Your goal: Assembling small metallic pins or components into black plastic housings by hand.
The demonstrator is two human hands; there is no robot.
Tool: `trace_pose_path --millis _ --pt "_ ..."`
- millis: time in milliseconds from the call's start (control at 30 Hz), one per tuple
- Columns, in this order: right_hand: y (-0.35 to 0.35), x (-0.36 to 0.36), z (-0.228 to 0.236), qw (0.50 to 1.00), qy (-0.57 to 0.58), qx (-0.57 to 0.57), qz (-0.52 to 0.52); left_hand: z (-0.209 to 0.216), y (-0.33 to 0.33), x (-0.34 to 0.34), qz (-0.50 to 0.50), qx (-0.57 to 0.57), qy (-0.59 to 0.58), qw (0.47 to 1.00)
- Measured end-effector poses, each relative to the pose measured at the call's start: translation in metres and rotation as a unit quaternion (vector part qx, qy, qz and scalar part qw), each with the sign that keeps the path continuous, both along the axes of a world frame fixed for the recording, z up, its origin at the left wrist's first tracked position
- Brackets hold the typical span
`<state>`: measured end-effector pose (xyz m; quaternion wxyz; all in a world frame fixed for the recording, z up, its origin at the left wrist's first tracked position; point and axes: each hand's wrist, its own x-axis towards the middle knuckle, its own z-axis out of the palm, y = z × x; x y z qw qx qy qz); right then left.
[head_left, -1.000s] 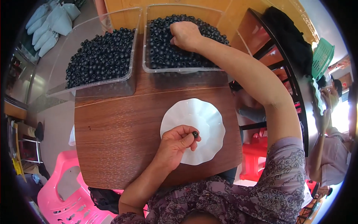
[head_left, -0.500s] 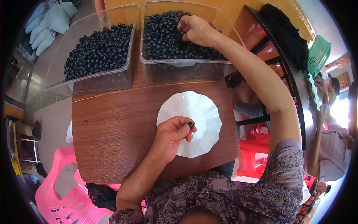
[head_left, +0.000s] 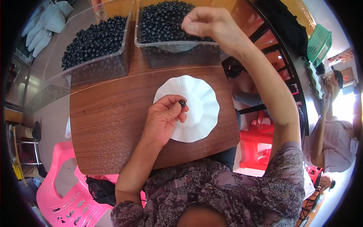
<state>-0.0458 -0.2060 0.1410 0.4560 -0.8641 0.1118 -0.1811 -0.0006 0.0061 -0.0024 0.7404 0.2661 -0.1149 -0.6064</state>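
My left hand [head_left: 160, 123] pinches a small black ring-like piece [head_left: 182, 103] between thumb and fingers, with its hole showing. It hovers over the left part of a white scalloped plate [head_left: 202, 113] that lies on the wooden table. My right hand [head_left: 213, 28] is raised over the right side of a clear plastic tub [head_left: 177, 44]. Its thumb and fingers are pressed together, and whatever they may hold is hidden. A heap of black pieces [head_left: 162, 22] like those in my left hand fills that tub.
Beside it at the left stands a second clear tub [head_left: 107, 66] of black pieces. Around the brown table [head_left: 109, 125] are a pink chair [head_left: 56, 181] and a red stool [head_left: 255, 151]. At the far right, a green basket [head_left: 319, 43] is near another person [head_left: 329, 143].
My right hand has lifted from the black pieces in the right tub and come back toward me. My left hand still pinches its piece over the plate. The view has shifted slightly.
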Motion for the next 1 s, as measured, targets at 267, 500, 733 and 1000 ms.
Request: trace_pose_path --millis 267,500,733,1000 --pt "0.066 -0.07 -0.038 0.96 -0.025 0.278 -0.027 0.011 0.002 -0.004 0.001 -0.037 -0.007 0.999" --pt "0.089 -0.093 -0.067 0.958 -0.053 0.278 -0.046 0.018 0.008 -0.021 0.008 -0.031 -0.017 0.999" --pt "0.101 -0.102 -0.066 0.969 -0.038 0.234 -0.074 0.018 0.014 -0.03 0.003 -0.008 -0.008 1.0" --pt "0.104 -0.106 -0.067 0.991 -0.042 0.109 -0.06 0.02 0.014 -0.04 0.064 0.021 -0.097 0.993"
